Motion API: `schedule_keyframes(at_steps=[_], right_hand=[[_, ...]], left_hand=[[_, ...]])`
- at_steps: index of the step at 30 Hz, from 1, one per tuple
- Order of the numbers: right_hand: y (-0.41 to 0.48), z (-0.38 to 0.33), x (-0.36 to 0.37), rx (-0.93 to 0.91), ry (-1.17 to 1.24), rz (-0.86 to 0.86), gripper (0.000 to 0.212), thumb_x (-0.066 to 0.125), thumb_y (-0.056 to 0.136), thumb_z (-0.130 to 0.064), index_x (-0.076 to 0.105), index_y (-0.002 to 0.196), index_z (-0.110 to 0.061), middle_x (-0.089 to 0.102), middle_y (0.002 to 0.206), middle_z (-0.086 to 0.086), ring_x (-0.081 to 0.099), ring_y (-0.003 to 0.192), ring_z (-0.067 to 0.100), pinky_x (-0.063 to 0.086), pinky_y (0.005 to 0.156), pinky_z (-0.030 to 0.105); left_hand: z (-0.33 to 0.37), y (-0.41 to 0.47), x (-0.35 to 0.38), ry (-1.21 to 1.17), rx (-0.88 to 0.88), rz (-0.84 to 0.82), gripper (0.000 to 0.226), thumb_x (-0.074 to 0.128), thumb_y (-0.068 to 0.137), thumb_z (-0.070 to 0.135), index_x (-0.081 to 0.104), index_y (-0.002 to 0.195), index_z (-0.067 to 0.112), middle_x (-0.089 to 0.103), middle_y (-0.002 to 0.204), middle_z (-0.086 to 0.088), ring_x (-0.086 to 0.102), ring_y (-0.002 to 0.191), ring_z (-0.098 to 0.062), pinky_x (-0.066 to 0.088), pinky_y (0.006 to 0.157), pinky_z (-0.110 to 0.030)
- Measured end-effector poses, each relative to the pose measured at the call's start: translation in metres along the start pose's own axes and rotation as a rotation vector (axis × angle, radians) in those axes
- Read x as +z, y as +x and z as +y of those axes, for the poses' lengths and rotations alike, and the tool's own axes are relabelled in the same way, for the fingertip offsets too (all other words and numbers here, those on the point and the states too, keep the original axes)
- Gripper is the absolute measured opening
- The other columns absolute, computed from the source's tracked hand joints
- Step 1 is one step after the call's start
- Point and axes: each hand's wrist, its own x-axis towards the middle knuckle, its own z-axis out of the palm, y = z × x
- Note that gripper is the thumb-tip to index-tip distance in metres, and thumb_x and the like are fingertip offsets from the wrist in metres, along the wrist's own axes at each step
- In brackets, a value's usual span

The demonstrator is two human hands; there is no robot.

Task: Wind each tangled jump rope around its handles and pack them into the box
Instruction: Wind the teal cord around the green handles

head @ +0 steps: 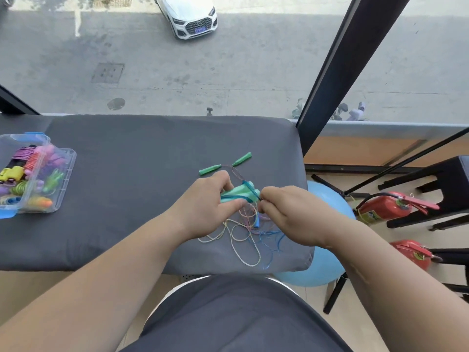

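Note:
My left hand grips a pair of mint-green handles held side by side above the grey padded table. A blue rope crosses over the handles, and my right hand pinches that rope just right of them. Below my hands lies a tangle of thin cream, pink and blue ropes. Two darker green handles joined by a thin purple rope lie just beyond my hands. The clear plastic box with blue latches stands at the table's left edge, holding several wound colourful ropes.
A blue exercise ball sits under the table's right corner. Two red fire extinguishers and black stools stand on the floor to the right. A black window post rises behind the table's far right corner.

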Motion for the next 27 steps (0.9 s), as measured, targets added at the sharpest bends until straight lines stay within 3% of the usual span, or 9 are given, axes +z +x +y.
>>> schedule_keyframes(at_steps=[3,7,10,13,16,19,23,27], right_hand=[[-0.006,0.000,0.003,0.007,0.134,0.063,0.032,0.040,0.103,-0.025,0.035,0.073,-0.033,0.059,0.078,-0.005,0.050,0.073,0.018,0.037,0.066,0.038],[-0.011,-0.003,0.003,-0.014,0.262,0.105,0.032,0.040,0.104,-0.021,0.040,0.074,-0.033,0.059,0.071,-0.009,0.053,0.070,0.009,0.039,0.064,0.026],[-0.008,0.001,0.004,-0.032,0.287,0.136,0.026,0.039,0.105,-0.022,0.046,0.081,-0.029,0.061,0.071,-0.009,0.056,0.071,0.011,0.043,0.066,0.024],[-0.002,0.004,0.007,-0.038,0.196,0.049,0.028,0.039,0.105,-0.026,0.042,0.079,-0.035,0.062,0.075,-0.010,0.057,0.074,0.011,0.045,0.070,0.028],[0.007,0.006,0.006,-0.032,0.074,-0.060,0.025,0.043,0.102,-0.022,0.046,0.082,-0.036,0.059,0.077,-0.010,0.051,0.073,0.013,0.039,0.068,0.032],[0.021,0.004,-0.007,-0.044,-0.086,-0.153,0.015,0.042,0.104,-0.028,0.052,0.098,-0.018,0.053,0.079,-0.005,0.047,0.077,0.022,0.034,0.067,0.038],[0.030,-0.008,-0.019,-0.091,-0.258,-0.204,0.021,0.038,0.106,-0.034,0.052,0.101,-0.020,0.039,0.070,-0.012,0.042,0.076,0.021,0.028,0.066,0.034],[0.028,-0.022,-0.011,-0.142,-0.404,-0.183,0.018,0.038,0.105,-0.030,0.046,0.093,-0.019,0.036,0.070,-0.007,0.044,0.072,0.027,0.035,0.064,0.037]], left_hand=[[0.004,-0.001,-0.001,-0.108,-0.017,0.027,0.028,0.074,0.089,0.035,0.056,0.088,0.014,0.064,0.074,-0.005,0.046,0.059,-0.013,0.039,0.059,-0.031],[0.011,-0.001,-0.006,-0.584,-0.138,0.086,0.021,0.070,0.095,0.023,0.054,0.084,0.014,0.054,0.060,0.008,0.039,0.046,-0.006,0.029,0.048,-0.022],[0.018,-0.006,-0.016,-0.854,-0.168,-0.024,0.022,0.066,0.098,0.019,0.049,0.084,0.014,0.046,0.060,-0.003,0.023,0.046,-0.012,0.019,0.046,-0.024],[0.018,-0.013,-0.026,-1.015,-0.125,-0.150,0.022,0.065,0.089,0.024,0.047,0.080,0.017,0.044,0.060,-0.005,0.020,0.047,-0.012,0.020,0.045,-0.021],[0.012,-0.019,-0.030,-0.803,-0.056,-0.332,0.014,0.067,0.085,0.021,0.054,0.083,0.014,0.048,0.061,-0.009,0.027,0.055,-0.018,0.023,0.044,-0.022],[0.007,-0.025,-0.028,-0.526,-0.070,-0.458,0.022,0.074,0.089,0.019,0.056,0.089,0.005,0.052,0.063,-0.009,0.035,0.052,-0.017,0.027,0.044,-0.022],[-0.003,-0.022,-0.024,-0.216,-0.088,-0.419,0.024,0.077,0.090,0.025,0.057,0.085,0.011,0.061,0.068,-0.005,0.044,0.056,-0.014,0.036,0.053,-0.025],[-0.012,-0.014,-0.015,-0.027,-0.117,-0.237,0.027,0.077,0.087,0.036,0.057,0.082,0.018,0.060,0.066,0.006,0.043,0.052,-0.006,0.035,0.053,-0.025]])
